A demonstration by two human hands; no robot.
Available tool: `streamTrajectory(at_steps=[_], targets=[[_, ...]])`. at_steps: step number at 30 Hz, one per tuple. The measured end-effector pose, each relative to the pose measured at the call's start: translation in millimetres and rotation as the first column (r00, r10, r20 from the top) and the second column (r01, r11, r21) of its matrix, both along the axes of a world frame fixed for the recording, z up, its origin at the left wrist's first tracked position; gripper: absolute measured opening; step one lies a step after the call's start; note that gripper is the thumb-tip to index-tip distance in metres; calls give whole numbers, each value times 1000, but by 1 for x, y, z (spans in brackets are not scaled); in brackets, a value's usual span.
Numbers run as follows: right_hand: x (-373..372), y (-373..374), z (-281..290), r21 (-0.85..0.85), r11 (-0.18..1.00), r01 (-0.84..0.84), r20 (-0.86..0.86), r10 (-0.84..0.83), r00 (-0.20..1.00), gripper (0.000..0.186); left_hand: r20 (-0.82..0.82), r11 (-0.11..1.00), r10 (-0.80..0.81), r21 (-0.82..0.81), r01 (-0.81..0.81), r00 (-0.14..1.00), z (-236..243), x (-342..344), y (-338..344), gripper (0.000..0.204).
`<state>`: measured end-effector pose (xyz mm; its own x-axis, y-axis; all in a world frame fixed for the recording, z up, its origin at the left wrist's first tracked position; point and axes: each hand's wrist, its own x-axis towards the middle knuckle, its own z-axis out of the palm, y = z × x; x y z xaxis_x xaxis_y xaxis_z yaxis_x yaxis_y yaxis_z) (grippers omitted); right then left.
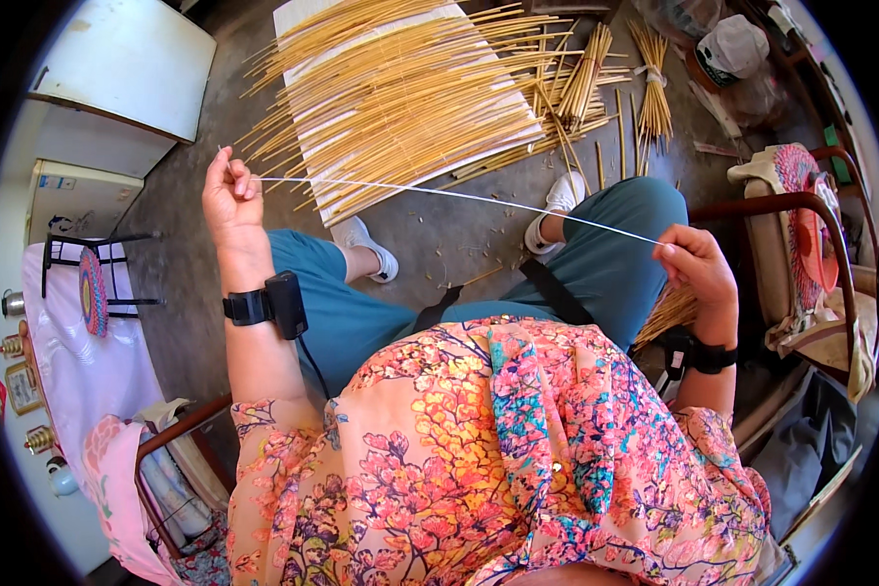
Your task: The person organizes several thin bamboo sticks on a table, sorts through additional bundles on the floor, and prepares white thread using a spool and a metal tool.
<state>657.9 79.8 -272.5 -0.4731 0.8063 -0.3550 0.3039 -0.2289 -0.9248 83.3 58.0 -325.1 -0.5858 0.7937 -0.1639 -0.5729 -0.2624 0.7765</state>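
Note:
A thin white string runs taut between my two hands, sloping down to the right above my knees. My left hand is raised at the left and pinches one end, with a short tail showing at the fingertips. Over my right knee, my right hand grips the other end in closed fingers. Beyond my feet lies a mat of thin straw-coloured stalks, spread crosswise on a white board. Fine lines of thread cross the stalks.
Tied bundles of stalks and loose ones lie on the floor right of the board. Small scraps litter the concrete floor. A chair with wooden arms stands at the right. At the left are a white cabinet and a black-framed stool.

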Motion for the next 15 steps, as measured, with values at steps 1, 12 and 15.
streamTrajectory(at_steps=[1, 12, 15], targets=[[6, 0, 3, 4, 1000, 22, -15, -22, 1000, 17, 5, 1000, 8, 0, -8, 1000, 3, -6, -1, 11], [69, 8, 10, 51, 975, 217, -106, -211, 972, 14, 4, 982, 185, -48, -184, 983, 23, -68, -14, 13], [76, 9, 15, 54, 963, 262, -118, -255, 960, 14, 10, 979, 202, -33, -201, 979, 26, -83, -21, 11]])
